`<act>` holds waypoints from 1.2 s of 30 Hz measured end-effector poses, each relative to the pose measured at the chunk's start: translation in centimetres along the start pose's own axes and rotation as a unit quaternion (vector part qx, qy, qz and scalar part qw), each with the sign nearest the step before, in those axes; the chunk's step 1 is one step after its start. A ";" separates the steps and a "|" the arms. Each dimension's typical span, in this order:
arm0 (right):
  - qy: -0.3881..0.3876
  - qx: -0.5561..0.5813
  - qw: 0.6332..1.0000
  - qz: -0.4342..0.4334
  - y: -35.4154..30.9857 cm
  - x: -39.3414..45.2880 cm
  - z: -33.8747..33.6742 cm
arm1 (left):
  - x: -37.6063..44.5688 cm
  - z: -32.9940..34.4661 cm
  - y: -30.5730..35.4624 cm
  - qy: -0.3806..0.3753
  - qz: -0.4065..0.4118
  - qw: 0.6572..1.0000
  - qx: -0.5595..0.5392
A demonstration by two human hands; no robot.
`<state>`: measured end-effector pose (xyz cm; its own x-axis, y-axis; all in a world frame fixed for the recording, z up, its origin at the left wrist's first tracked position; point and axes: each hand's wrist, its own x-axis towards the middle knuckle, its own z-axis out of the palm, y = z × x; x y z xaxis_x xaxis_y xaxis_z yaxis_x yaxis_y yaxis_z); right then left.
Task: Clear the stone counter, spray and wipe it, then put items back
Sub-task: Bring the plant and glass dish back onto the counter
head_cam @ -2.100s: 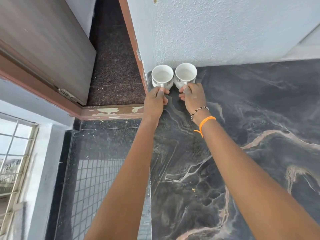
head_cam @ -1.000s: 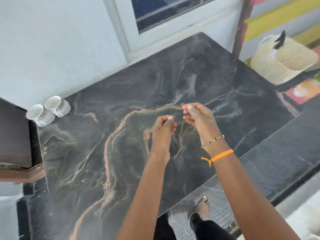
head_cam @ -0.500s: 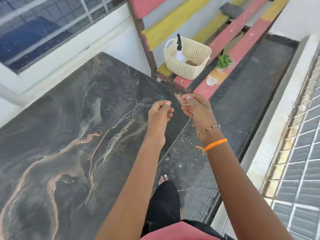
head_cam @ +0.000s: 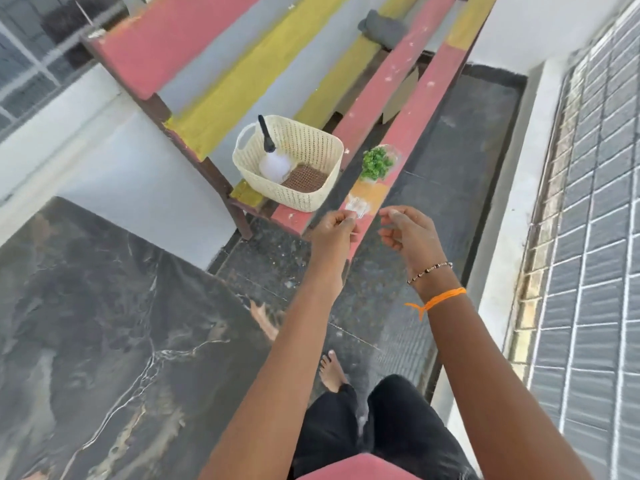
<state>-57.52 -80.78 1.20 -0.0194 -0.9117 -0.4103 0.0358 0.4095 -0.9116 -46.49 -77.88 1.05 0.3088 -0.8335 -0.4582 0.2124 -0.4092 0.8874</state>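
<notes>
Lower left, filling the corner and cut off by the frame's left and bottom edges: one dark veined stone counter point(head_cam: 104, 323), its visible surface bare, its near corner reaching toward the legs. Above, running diagonally from upper left to the middle: one slatted bench point(head_cam: 398, 98) in pink and yellow, its far end lost beyond the top edge. Blurred throughout by motion, so fine detail hard to read.

On the bench's near end: one cream woven basket point(head_cam: 311, 199), holding one white spray bottle point(head_cam: 275, 164) with a black nozzle, the bottle's lower half hidden behind the basket wall, and one brownish mesh patch point(head_cam: 304, 178), cloth or scrubber, cannot tell which. Just right of the basket: one small green plant point(head_cam: 375, 164), its pot barely visible. Far up the bench: one grey folded lump point(head_cam: 382, 27), too blurred to name.

Two arms reaching forward over the floor, both hands raised near the bench's front edge, well apart from the counter. Left hand point(head_cam: 334, 230) curled into a loose fist, thumb against forefinger; whether anything tiny is pinched, cannot tell, given the pale patch point(head_cam: 356, 206) on the bench directly behind it. Right hand point(head_cam: 407, 232) relaxed, fingers loosely bent, holding nothing visible. On the right wrist: one beaded bracelet point(head_cam: 429, 271), one orange thread point(head_cam: 440, 301).

Two bare feet below, one smeared by motion.
</notes>
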 end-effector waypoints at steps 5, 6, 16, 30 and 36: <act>0.012 0.006 0.999 0.051 -0.2 8.7 -1.5 | 7.0 3.9 0.7 -0.048 -0.051 0.995 0.076; 0.013 0.000 0.998 0.064 -0.1 10.6 -1.9 | 8.4 4.6 0.6 -0.056 -0.066 0.992 0.089; -0.034 -0.057 0.979 0.190 1.5 32.3 -3.7 | 23.2 12.0 -1.1 0.000 -0.236 0.968 0.083; -0.015 -0.389 0.916 0.095 8.9 53.7 -4.5 | 39.8 16.2 -14.2 0.226 -0.092 0.952 0.185; -0.027 -0.427 0.903 0.040 10.4 54.4 -4.8 | 41.0 16.6 -13.7 0.222 -0.064 0.954 0.194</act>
<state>-63.02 -125.96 -30.75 -0.0019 -0.8689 -0.4951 -0.7497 0.3288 -0.5742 -52.13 -112.64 -29.09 0.6831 -0.5638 -0.4642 -0.0572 -0.6749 0.7356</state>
